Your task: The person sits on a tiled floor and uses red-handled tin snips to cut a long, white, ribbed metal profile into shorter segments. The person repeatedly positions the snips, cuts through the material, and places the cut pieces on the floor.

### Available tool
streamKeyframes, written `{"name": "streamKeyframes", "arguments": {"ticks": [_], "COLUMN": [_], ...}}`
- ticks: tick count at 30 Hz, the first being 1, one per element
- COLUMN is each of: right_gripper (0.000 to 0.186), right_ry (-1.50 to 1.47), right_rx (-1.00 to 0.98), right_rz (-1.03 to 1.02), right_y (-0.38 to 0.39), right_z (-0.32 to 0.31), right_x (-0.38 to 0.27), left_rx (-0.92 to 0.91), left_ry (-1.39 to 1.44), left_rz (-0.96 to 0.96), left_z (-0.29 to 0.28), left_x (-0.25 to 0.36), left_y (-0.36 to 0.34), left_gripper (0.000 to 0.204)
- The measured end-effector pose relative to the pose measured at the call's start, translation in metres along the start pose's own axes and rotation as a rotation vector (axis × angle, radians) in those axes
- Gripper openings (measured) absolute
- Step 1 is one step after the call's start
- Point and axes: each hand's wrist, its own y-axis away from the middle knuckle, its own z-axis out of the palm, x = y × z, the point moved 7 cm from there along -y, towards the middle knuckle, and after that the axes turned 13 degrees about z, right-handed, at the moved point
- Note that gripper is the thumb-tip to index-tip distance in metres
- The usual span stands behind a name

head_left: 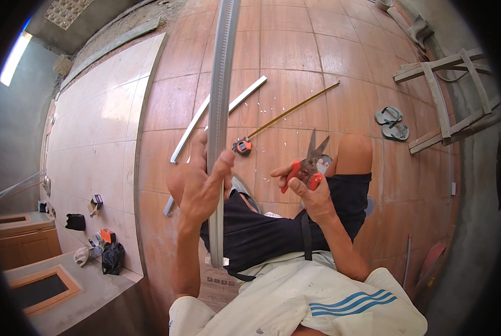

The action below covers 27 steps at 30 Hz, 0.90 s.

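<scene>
A long grey metal channel (221,67) runs away from me, gripped by my left hand (208,185) at its lower half. My right hand (305,187) holds red-handled metal snips (316,150) with the blades apart, pointing forward. Beyond my hands, an orange and black tape measure (241,147) lies on the tiled floor with its yellow blade (295,107) drawn out. Pale strips (248,93) lie beside it, partly behind the channel, and small white bits are scattered around.
A wooden frame (445,101) and flip-flops (390,123) are at the right. On the left is a pale tiled ledge (93,151) with a black bag (113,257), small boxes and a counter (77,291) with a wood-edged opening. Grey walls (21,129) border the room.
</scene>
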Motion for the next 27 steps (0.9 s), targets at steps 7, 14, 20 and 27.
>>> {"name": "streamKeyframes", "arguments": {"ticks": [7,14,20,27], "right_gripper": [0.06,0.062,0.07,0.076], "right_ry": [-0.032,-0.109,-0.026,0.055], "right_rx": [0.181,0.15,0.133,0.203], "right_rz": [-0.276,-0.053,-0.095,-0.131], "right_y": [0.002,0.033,0.041,0.038], "right_z": [-0.015,0.017,0.041,0.02], "right_x": [-0.081,-0.054,-0.025,-0.026], "left_rx": [-0.364,-0.477,-0.307,-0.302], "left_ry": [-0.009,-0.012,0.004,-0.05], "left_rz": [-0.087,-0.161,-0.048,-0.147], "left_z": [0.006,0.022,0.035,0.033], "left_x": [-0.062,-0.067,-0.046,-0.058], "left_y": [0.126,0.153,0.124,0.125], "left_gripper": [0.06,0.069,0.065,0.058]}}
